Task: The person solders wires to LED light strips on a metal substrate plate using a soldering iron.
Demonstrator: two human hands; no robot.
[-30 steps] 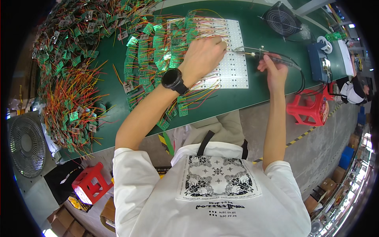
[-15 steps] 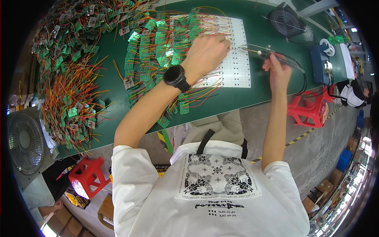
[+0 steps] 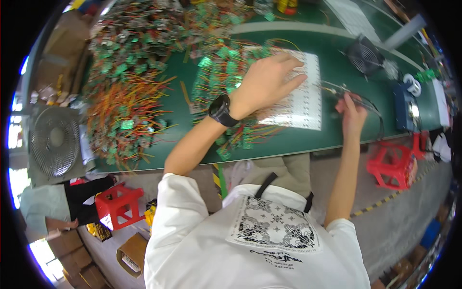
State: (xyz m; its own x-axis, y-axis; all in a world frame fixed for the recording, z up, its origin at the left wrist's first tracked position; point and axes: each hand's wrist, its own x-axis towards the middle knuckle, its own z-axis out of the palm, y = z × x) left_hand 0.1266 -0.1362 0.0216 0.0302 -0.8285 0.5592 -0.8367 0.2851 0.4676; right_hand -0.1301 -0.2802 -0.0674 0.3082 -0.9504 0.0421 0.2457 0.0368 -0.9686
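Observation:
My left hand (image 3: pixel 272 81), below a black wristwatch (image 3: pixel 223 111), is held over a white board (image 3: pixel 312 113) patterned with rows of dots. Its thumb and fingers are spread, and I see nothing between them. Rows of small green circuit boards (image 3: pixel 231 67) with thin red and yellow wires lie at the white board's left side, partly hidden by that hand. To the right, my right hand (image 3: pixel 352 111) is closed around a soldering iron (image 3: pixel 342 90). The iron's thin tip points left, close to the white board's right edge; motion blur hides whether it touches.
A large heap of wired circuit boards (image 3: pixel 130 98) covers the green table's (image 3: pixel 192 159) left part. At the right stand a small black fan (image 3: pixel 364 56) and a blue box (image 3: pixel 405 108) with a spool. Red stools (image 3: pixel 391 164), a grey fan (image 3: pixel 55 139) and another person (image 3: pixel 45 212) are nearby.
My left fingers, earlier bent down together at the wires, have spread apart. The soldering iron has drawn back rightward from over the white board to its edge. The whole view has shifted.

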